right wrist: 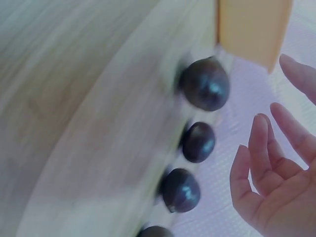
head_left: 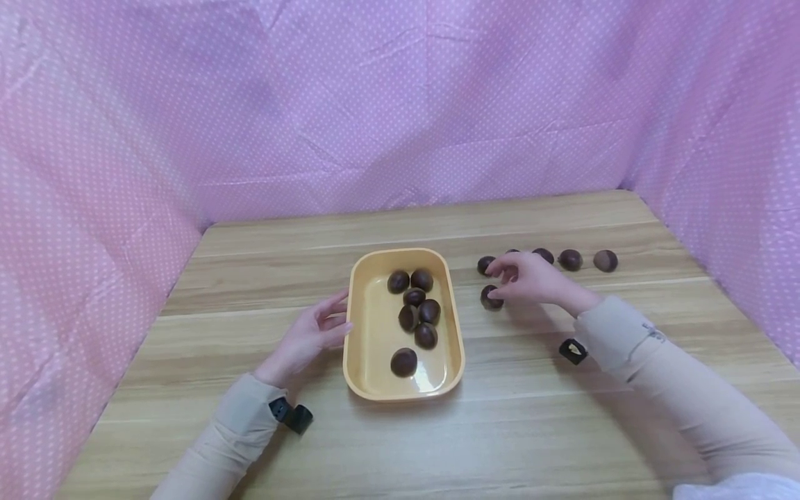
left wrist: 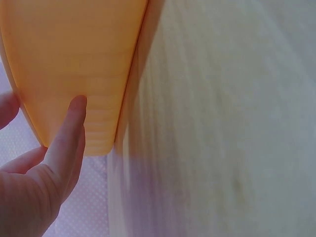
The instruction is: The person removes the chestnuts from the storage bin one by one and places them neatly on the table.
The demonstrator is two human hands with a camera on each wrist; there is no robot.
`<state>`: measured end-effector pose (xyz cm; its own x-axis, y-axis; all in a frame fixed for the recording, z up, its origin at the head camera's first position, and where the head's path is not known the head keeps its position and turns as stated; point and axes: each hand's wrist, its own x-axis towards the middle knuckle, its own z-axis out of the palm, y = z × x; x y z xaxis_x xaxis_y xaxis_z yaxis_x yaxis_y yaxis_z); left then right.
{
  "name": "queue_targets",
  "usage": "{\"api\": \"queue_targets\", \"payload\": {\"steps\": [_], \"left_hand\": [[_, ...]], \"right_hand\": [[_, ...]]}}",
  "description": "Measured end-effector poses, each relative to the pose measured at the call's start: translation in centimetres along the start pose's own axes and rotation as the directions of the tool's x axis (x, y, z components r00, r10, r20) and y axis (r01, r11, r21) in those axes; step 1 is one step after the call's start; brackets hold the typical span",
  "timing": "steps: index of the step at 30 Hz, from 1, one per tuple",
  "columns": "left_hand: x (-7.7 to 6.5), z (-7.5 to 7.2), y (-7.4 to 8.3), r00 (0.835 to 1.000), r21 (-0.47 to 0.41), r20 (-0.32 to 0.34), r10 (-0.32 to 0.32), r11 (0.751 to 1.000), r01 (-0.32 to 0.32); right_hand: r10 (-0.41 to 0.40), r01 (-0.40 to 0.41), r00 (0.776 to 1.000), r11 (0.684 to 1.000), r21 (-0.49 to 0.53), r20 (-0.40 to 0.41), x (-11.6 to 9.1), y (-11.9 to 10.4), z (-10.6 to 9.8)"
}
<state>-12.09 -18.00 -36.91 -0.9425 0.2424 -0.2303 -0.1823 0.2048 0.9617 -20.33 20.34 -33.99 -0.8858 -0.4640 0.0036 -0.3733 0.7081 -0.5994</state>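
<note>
A yellow rectangular box (head_left: 360, 305) stands on the table with several dark brown chestnuts (head_left: 426, 336) inside. My left hand (head_left: 307, 336) is at the box's left side. In the left wrist view, its fairly straight fingers (left wrist: 66, 138) rest against the outer wall. Just right of the box, my right hand (head_left: 531, 280) hovers over the loose chestnuts, thumb and fingers spread apart. The nearest chestnut (head_left: 491, 298) lies below its thumb. The right wrist view shows a gap between this hand (right wrist: 276, 182) and the chestnuts (right wrist: 206, 84), and nothing in its grasp.
Behind the right hand, a row of chestnuts (head_left: 570, 260) runs along the wooden table (head_left: 525, 430), some partly hidden by the fingers. Pink dotted cloth (head_left: 400, 104) hangs at the back and both sides. Each wrist carries a small black camera (head_left: 573, 351).
</note>
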Motion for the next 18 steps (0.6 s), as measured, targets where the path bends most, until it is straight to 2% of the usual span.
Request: {"api": "queue_targets", "payload": {"steps": [7, 13, 18], "left_hand": [[-0.1, 0.0, 0.2, 1.0, 0.011, 0.001, -0.008, 1.0, 0.008], [-0.2, 0.0, 0.2, 1.0, 0.001, 0.006, -0.002, 1.0, 0.002], [-0.2, 0.0, 0.2, 1.0, 0.001, 0.002, 0.008, 1.0, -0.008]], "right_hand": [[-0.067, 0.065, 0.998, 0.99, 0.127, 0.009, 0.1, -1.7, 0.2], [-0.094, 0.09, 0.995, 0.989, 0.117, 0.022, 0.1, -3.7, 0.3], [-0.178, 0.169, 0.983, 0.974, 0.151, 0.052, 0.5, -5.5, 0.3]]}}
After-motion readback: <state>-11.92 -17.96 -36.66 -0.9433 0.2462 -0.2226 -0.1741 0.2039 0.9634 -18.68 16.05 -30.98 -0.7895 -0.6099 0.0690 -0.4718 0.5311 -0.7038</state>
